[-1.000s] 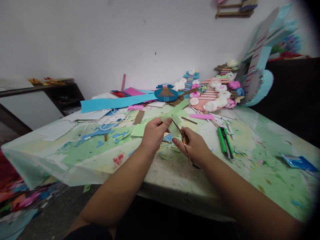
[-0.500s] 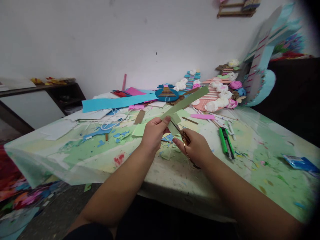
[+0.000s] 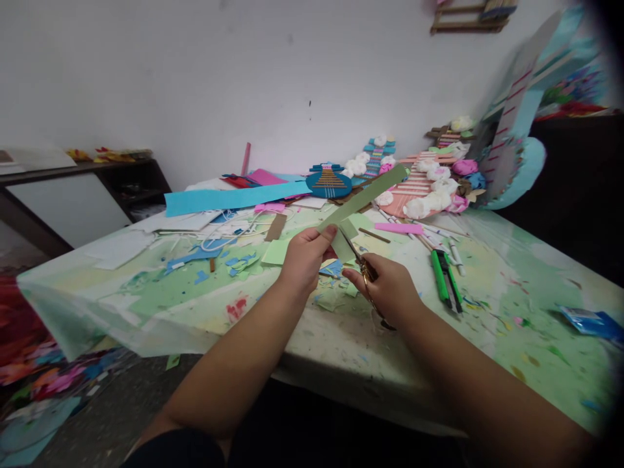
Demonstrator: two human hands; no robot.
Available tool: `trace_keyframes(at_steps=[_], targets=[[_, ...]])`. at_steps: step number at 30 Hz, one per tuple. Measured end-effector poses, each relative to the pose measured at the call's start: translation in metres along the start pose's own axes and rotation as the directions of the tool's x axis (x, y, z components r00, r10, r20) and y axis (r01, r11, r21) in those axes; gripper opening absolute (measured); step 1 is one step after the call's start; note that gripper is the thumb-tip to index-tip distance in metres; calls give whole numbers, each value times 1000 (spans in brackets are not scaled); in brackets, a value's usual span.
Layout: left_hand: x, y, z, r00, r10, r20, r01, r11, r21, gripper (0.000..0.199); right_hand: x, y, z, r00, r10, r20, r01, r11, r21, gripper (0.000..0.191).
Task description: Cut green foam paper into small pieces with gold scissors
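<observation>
A long green paper strip (image 3: 373, 195) is pinched between the thumb and fingers of my left hand (image 3: 305, 257), its free end slanting up to the right. My right hand (image 3: 390, 286) is wrapped round the handles of gold-coloured scissors (image 3: 366, 276). The scissor blades lie at a paler green piece of paper (image 3: 344, 242) just right of my left thumb. Whether the blades are cutting cannot be made out. Below the hands are small paper scraps (image 3: 331, 299).
A green box cutter (image 3: 444, 279) lies right of my right hand. Behind are a long blue strip (image 3: 234, 198), a blue lute-shaped craft (image 3: 329, 181), markers (image 3: 457, 257) and a pink strip (image 3: 398, 228). A blue packet (image 3: 592, 322) lies far right.
The view has shifted slightly, so the table things appear a little further right. My right hand and the scissors have drawn slightly away from my left hand; both grips are the same.
</observation>
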State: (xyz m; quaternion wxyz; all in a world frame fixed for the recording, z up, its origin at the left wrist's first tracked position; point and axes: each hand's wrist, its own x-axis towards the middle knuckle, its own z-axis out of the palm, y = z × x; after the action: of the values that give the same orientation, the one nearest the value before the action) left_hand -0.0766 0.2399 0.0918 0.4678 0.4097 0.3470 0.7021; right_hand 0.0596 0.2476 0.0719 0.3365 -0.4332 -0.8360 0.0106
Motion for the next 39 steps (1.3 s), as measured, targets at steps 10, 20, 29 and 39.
trace_keyframes(at_steps=[10, 20, 29, 39], targets=[[1, 1, -2, 1000, -23, 2, 23, 999, 41, 28, 1, 2, 0, 999, 2, 51, -3, 1000, 19, 39], [2, -1, -5, 1000, 9, 25, -11, 999, 52, 25, 2, 3, -1, 997, 23, 77, -24, 1000, 11, 40], [2, -1, -5, 999, -18, 37, 17, 1000, 21, 27, 2, 2, -4, 996, 21, 85, -22, 1000, 17, 38], [2, -1, -5, 999, -37, 16, 38, 999, -6, 26, 4, 3, -5, 992, 55, 113, -59, 998, 32, 39]])
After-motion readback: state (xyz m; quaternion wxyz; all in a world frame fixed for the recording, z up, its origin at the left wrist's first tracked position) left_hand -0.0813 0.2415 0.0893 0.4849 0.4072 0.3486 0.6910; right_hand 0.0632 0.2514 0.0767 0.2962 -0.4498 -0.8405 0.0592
